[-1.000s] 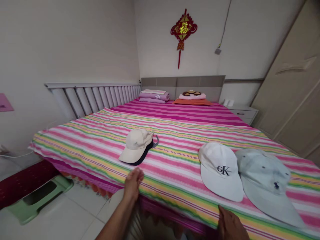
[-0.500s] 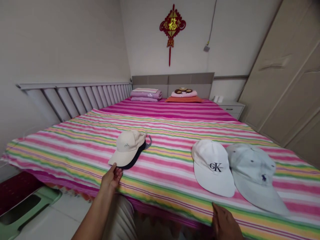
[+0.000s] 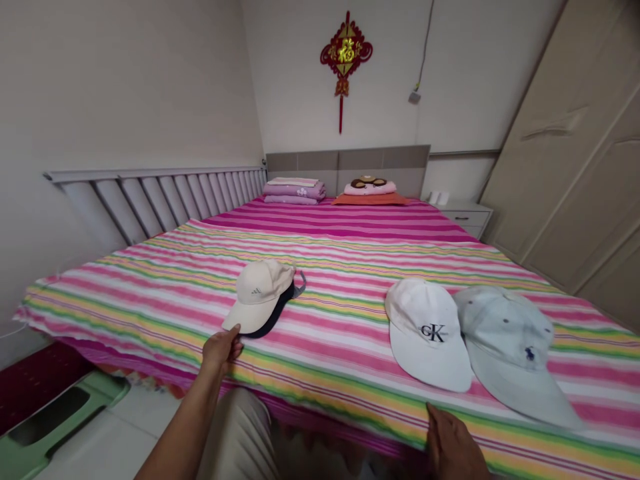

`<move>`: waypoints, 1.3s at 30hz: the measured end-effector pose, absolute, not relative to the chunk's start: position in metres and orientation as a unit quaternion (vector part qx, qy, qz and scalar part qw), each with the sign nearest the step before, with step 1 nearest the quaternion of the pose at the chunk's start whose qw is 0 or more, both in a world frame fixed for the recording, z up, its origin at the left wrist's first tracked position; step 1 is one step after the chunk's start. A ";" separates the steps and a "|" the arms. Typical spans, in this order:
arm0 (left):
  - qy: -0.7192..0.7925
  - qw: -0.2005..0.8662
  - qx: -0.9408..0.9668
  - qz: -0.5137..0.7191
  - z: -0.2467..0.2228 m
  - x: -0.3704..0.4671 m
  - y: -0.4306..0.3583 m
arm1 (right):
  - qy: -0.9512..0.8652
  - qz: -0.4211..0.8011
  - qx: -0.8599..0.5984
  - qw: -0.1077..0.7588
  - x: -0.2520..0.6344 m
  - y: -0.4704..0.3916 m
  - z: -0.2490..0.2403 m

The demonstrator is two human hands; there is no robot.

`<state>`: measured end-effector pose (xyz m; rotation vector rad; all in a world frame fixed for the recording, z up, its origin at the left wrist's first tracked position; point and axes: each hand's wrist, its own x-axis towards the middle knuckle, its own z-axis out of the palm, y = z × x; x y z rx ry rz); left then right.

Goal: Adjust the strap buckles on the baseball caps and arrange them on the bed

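A cream baseball cap (image 3: 263,287) with a small dark logo lies on the striped bedspread, on top of a dark navy cap (image 3: 270,321) that mostly hides beneath it. My left hand (image 3: 221,348) pinches the front edge of the cream brim, thumb on top and fingers curled below. Over to the right, a white cap (image 3: 429,340) with "CK" lettering rests against a pale grey-green cap (image 3: 510,347) bearing a small navy emblem. Just in front of the white cap, my right hand (image 3: 455,443) rests at the bed's near edge, fingers extended and holding nothing visible.
Folded purple bedding (image 3: 295,192) and a pink-and-orange stack (image 3: 370,193) sit by the headboard (image 3: 310,163). A white radiator (image 3: 165,200) runs along the left wall. At lower left stands a green stool (image 3: 60,423); a nightstand (image 3: 467,217) is back right.
The whole view has shifted slightly. My left hand's fingers look more curled at the cream cap's brim. The caps and my right hand keep about the same places on the bed.
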<state>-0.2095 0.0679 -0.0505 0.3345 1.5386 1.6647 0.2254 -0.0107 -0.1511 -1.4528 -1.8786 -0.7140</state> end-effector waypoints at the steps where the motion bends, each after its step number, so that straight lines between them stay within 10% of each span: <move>1: 0.614 0.409 0.135 0.662 -0.052 -0.210 0.068 | -0.716 -0.267 -0.557 0.326 0.226 -0.011 -0.151; 20: 0.364 0.468 0.168 0.787 0.015 -0.183 0.088 | -0.782 -0.083 -0.449 0.424 0.187 -0.026 -0.147; 32: 0.286 0.738 0.149 0.594 -0.082 -0.066 -0.003 | -0.488 0.651 -0.306 0.494 0.136 0.008 -0.038; 39: 0.262 0.807 0.145 0.509 -0.131 -0.049 -0.038 | -0.235 0.753 -0.211 0.577 0.123 0.025 -0.002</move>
